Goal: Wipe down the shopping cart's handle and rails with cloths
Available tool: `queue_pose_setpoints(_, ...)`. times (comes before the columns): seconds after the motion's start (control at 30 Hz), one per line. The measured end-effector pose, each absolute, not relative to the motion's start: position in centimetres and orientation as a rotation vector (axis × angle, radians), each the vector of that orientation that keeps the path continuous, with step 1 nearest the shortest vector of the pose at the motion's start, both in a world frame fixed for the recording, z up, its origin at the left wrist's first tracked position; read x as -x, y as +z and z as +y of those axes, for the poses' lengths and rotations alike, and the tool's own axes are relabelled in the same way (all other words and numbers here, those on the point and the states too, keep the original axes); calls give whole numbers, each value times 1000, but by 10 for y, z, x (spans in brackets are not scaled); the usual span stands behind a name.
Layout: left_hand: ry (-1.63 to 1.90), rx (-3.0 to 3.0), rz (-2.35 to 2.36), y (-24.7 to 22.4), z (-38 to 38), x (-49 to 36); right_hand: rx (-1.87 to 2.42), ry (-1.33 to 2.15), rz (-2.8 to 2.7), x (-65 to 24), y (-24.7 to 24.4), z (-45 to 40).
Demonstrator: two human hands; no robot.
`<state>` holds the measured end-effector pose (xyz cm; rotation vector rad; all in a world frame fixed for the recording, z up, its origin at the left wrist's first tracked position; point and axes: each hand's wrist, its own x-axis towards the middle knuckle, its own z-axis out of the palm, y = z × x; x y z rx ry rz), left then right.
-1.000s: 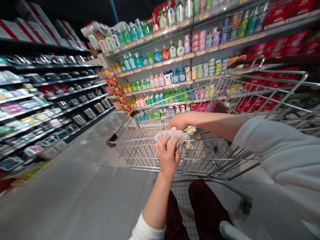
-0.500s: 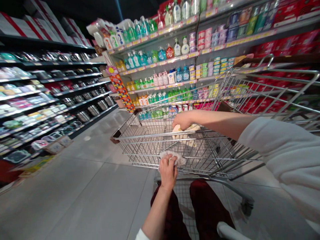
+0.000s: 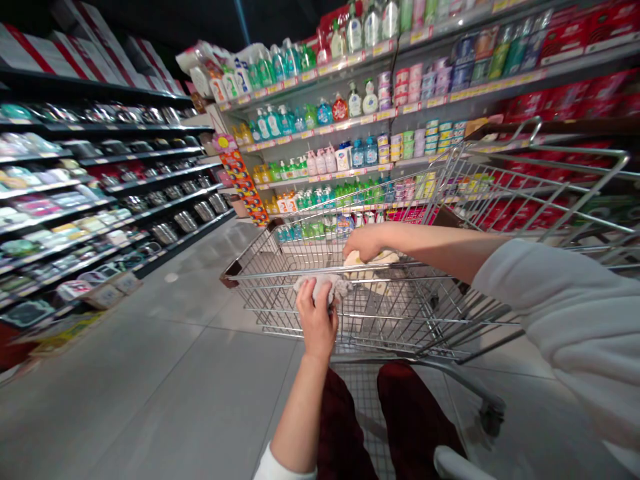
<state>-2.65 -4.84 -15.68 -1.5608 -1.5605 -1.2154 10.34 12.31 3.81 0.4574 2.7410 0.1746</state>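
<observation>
A metal wire shopping cart (image 3: 280, 303) stands in front of my legs. My left hand (image 3: 317, 320) grips a greyish-white cloth (image 3: 320, 287) and presses it against the outside of the cart's near side, just under the top rail. Reaching over that rail, my right hand (image 3: 364, 241) is inside the basket, its fingers closed on a cream cloth with yellowish spots (image 3: 383, 267). Part of the spotted cloth hangs down and shows through the wires. Some of my right fingertips are hidden by the cloth.
Behind the cart, shelves (image 3: 350, 120) hold soap bottles and tubs. Left of the aisle, a dark rack (image 3: 165, 160) carries metal pots and packaged goods. Grey tiled floor (image 3: 150, 387) lies to my left. A cart wheel (image 3: 493, 417) is by my feet at right.
My left hand has moved up and to the left with the greyish-white cloth, from the middle of the side wires to near the top rail. My right hand has barely moved.
</observation>
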Motion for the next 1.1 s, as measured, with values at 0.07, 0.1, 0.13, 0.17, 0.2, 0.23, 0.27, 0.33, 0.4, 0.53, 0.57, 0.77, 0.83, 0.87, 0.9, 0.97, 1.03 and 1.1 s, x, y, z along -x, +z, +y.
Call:
queue_pose_setpoints(0.07,-1174,1568,-1624,-186,-55,28,-460,185,2734,-103,39,123)
queue_pose_setpoints(0.1,-1154,1590,-1663,-199,-59,30,-462,187,2735,-104,39,122)
queue_pose_setpoints(0.13,-1145,1611,-1702,-209,-63,33,-469,188,2737,-104,40,121)
queue_pose_setpoints(0.17,-1147,1618,-1740,-216,-67,36,-474,186,2738,-104,40,121)
queue_pose_setpoints(0.2,-1159,1600,-1775,-218,-71,40,-476,182,2736,-105,41,120)
queue_pose_setpoints(0.23,-1175,1560,-1801,-216,-75,45,-473,179,2733,-107,42,119)
queue_pose_setpoints(0.27,-1189,1506,-1817,-210,-77,50,-464,175,2730,-108,42,119)
queue_pose_setpoints(0.33,-1200,1397,-1828,-186,-79,63,-445,159,2732,-112,43,120)
queue_pose_setpoints(0.4,-1199,1342,-1832,-157,-76,75,-462,143,2746,-116,43,123)
queue_pose_setpoints(0.53,-1118,1348,-1911,-110,-66,88,-507,143,2725,-124,40,133)
queue_pose_setpoints(0.57,-1082,1364,-1944,-103,-65,88,-505,146,2719,-126,39,136)
queue_pose_setpoints(0.77,-990,1406,-2047,-85,-66,77,-613,128,2716,-139,35,147)
queue_pose_setpoints(0.83,-984,1435,-2011,-87,-67,72,-625,124,2717,-146,32,153)
queue_pose_setpoints(0.87,-982,1451,-1990,-89,-68,68,-627,125,2712,-151,29,157)
queue_pose_setpoints(0.9,-982,1465,-1969,-91,-68,64,-628,129,2700,-155,26,161)
queue_pose_setpoints(0.97,-985,1481,-1939,-94,-70,56,-631,137,2676,-166,20,169)
queue_pose_setpoints(1.03,-986,1499,-1930,-96,-70,47,-630,134,2671,-177,17,176)
queue_pose_setpoints(1.1,-991,1521,-1936,-96,-71,39,-644,141,2686,-186,20,180)
